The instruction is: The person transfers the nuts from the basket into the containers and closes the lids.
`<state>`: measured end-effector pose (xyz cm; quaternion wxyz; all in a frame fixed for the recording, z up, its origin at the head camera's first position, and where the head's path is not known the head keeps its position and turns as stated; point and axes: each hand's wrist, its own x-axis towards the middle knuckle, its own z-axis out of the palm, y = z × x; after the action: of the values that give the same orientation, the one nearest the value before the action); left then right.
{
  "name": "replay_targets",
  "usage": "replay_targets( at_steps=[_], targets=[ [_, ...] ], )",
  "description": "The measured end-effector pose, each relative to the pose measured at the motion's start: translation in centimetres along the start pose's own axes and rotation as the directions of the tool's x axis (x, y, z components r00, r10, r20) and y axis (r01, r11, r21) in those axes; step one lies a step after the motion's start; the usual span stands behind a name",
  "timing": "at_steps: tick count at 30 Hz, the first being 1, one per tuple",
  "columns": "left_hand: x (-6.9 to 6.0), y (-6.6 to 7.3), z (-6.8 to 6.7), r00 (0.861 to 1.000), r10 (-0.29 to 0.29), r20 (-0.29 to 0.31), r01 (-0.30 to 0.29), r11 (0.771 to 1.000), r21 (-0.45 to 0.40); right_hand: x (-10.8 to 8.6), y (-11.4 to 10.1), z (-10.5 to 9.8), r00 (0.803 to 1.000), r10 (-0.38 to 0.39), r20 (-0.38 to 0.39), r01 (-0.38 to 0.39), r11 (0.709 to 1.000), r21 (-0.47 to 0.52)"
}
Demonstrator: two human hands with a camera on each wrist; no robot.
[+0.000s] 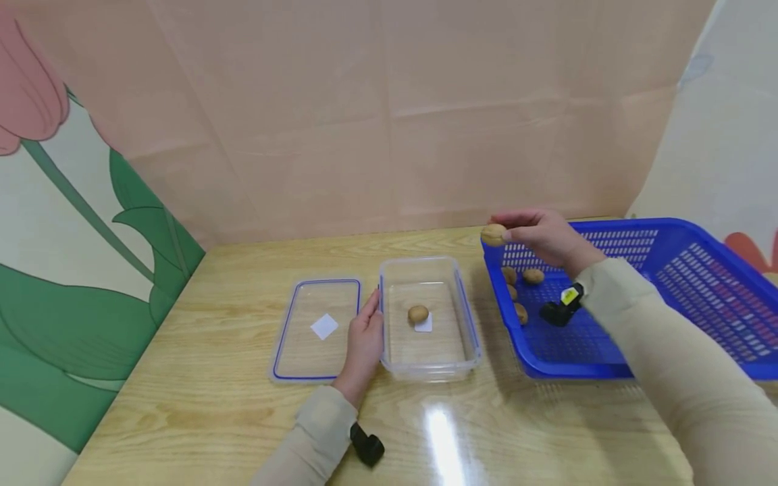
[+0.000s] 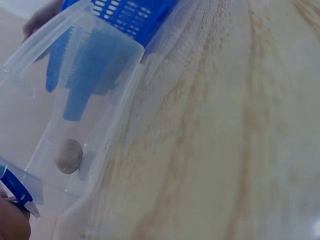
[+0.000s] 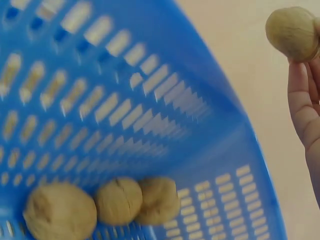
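My right hand (image 1: 547, 236) pinches a walnut (image 1: 493, 235) between thumb and fingers above the left rim of the blue basket (image 1: 577, 370); the right wrist view shows this walnut (image 3: 292, 34) at the fingertips. Several walnuts (image 1: 533, 276) lie inside the basket near its left side. With fingers straight, my left hand (image 1: 363, 341) touches the left wall of the clear container (image 1: 430, 369). One walnut (image 1: 418, 314) rests in the container beside a white square, and it also shows in the left wrist view (image 2: 69, 156).
A clear lid (image 1: 316, 374) with a blue seal and a white square lies left of the container, by my left hand. The basket stands at the right of the wooden table (image 1: 200, 378). A pinkish sheet (image 1: 304, 135) hangs behind the table.
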<state>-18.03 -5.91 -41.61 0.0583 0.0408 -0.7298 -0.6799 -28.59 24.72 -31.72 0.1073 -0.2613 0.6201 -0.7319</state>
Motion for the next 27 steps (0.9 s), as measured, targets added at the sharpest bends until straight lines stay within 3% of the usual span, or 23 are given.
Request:
replay_targets(
  at_steps=[14, 17, 21, 24, 27],
  targets=[
    [0.4, -0.2, 0.0, 1.000, -0.007, 0.005, 0.007, 1.000, 0.000, 2.1, 0.0, 4.8, 1.000, -0.004, 0.022, 0.005, 0.999, -0.045],
    [-0.4, 1.3, -0.1, 1.000, -0.002, 0.013, 0.002, 1.000, 0.004, 2.2, 0.1, 5.6, 0.999, -0.008, 0.036, 0.011, 0.998, -0.067],
    [-0.3, 1.6, -0.1, 1.000, -0.003, 0.022, 0.004, 1.000, -0.005, 2.3, 0.0, 6.5, 0.998, -0.001, 0.069, 0.006, 0.998, -0.063],
    [0.6, 0.0, 0.0, 1.000, 0.004, 0.015, -0.003, 1.000, -0.020, 2.3, 0.0, 7.3, 0.996, 0.024, 0.084, -0.018, 0.998, -0.068],
    [0.7, -0.4, 0.0, 1.000, 0.012, 0.006, -0.012, 1.000, -0.015, 2.4, 0.0, 8.1, 0.995, 0.059, 0.086, -0.051, 0.994, -0.093]
  ],
)
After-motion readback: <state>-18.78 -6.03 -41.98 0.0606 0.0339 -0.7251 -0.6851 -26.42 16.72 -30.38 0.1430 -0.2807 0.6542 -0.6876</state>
